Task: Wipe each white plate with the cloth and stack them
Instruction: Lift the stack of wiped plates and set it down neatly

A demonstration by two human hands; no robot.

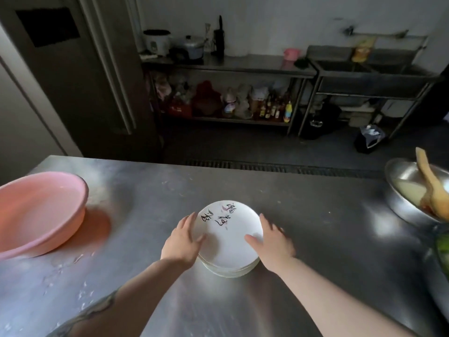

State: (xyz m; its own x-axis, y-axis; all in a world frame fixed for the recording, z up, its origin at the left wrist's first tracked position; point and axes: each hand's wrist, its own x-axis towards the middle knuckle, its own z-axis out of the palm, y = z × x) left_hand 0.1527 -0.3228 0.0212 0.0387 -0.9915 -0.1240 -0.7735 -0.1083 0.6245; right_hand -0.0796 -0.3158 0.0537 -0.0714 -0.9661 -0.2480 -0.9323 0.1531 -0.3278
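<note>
The left hand (182,242) and the right hand (272,242) make a wide grip with relaxed fingers on both sides of the stack of white plates (229,239), which stands between them on the desk (315,215), with a pink basin (36,210) far left of the grip

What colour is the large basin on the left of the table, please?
The basin is pink, seen in the head view.

Both hands, left (182,239) and right (272,242), reach forward, fingers relaxed.
</note>
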